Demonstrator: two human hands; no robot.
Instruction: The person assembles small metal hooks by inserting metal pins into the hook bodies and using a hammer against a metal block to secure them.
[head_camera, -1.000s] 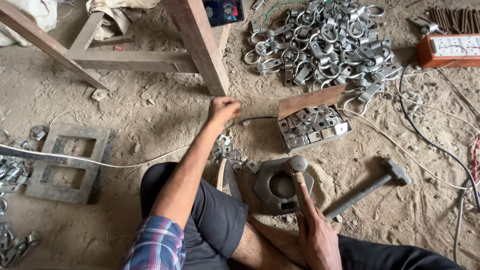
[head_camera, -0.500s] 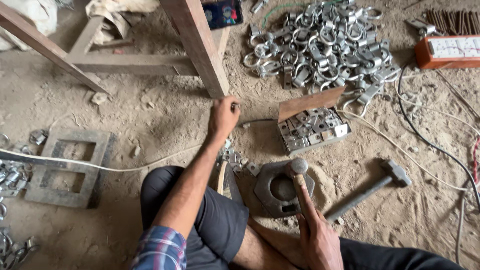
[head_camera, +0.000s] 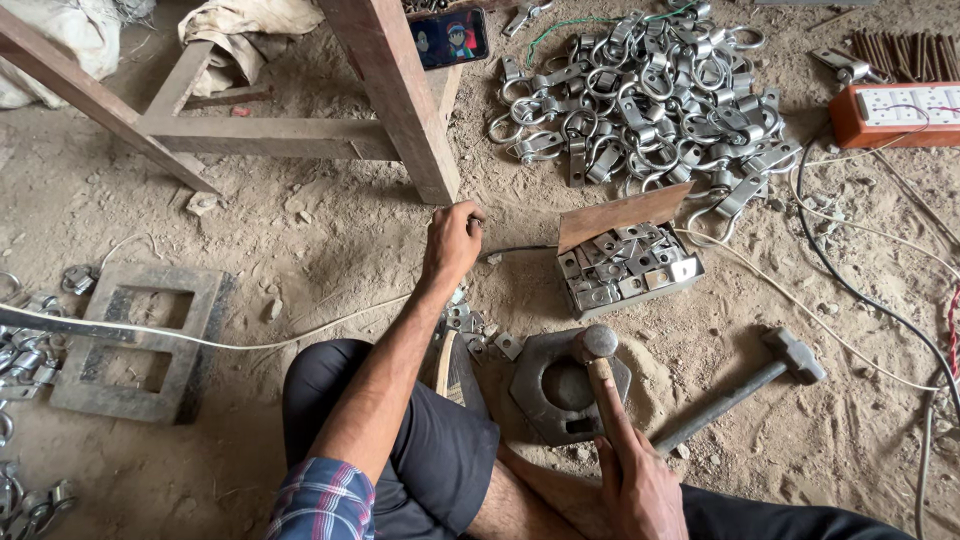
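One hammer (head_camera: 598, 345) rests head-down on the metal block (head_camera: 565, 385), its handle clenched in the right hand (head_camera: 640, 490). The left hand (head_camera: 452, 240) has moved forward from the small metal pieces (head_camera: 470, 325) toward the table leg (head_camera: 400, 100); its fingers are curled, perhaps pinching something small, but I cannot tell.

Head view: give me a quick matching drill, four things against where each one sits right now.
Things:
1. hammer with the wooden handle
2. second hammer
3. small box of metal pieces
4. phone

Places:
A. lying on the dirt floor to the right of the metal block
B. leaning behind the wooden leg, screen lit
C. held in the right hand, head over the metal block
D. below the big pile of clamps, flap open

Pairs: 1-C, 2-A, 3-D, 4-B
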